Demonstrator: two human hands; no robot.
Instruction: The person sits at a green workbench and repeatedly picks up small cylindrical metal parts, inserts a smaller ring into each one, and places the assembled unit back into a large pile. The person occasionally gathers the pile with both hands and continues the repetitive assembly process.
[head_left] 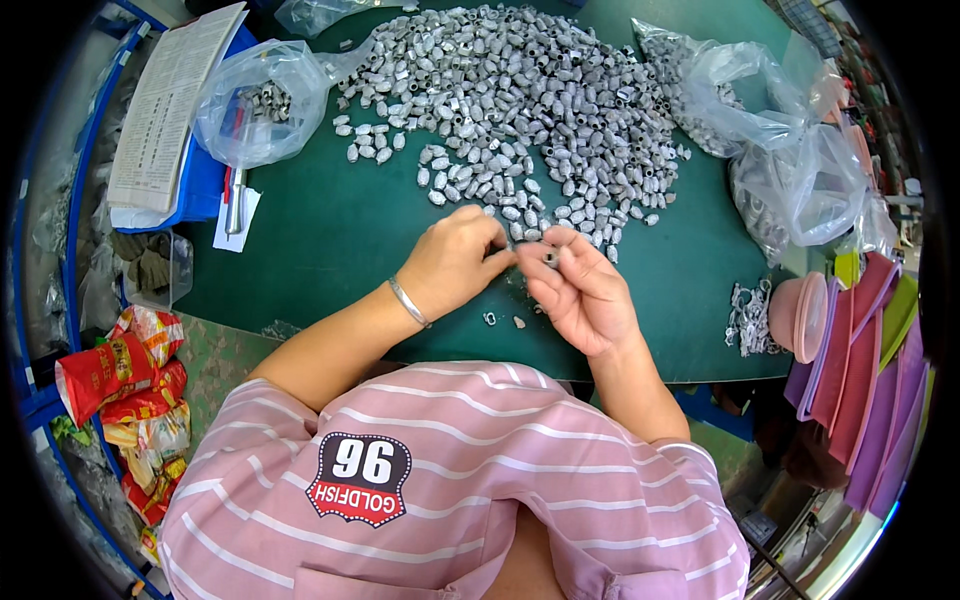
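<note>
My left hand and my right hand meet over the green table, fingertips pinched together around a small silver metal part. A thin metal bangle circles my left wrist. Just beyond my fingers spreads a big heap of small silver metal parts. Two tiny loose pieces lie on the table below my hands.
A clear plastic bag holding a few parts lies at the back left beside a blue tray with papers. More clear bags of parts sit on the right. A pink bowl, a cluster of metal bits and snack packets flank the table.
</note>
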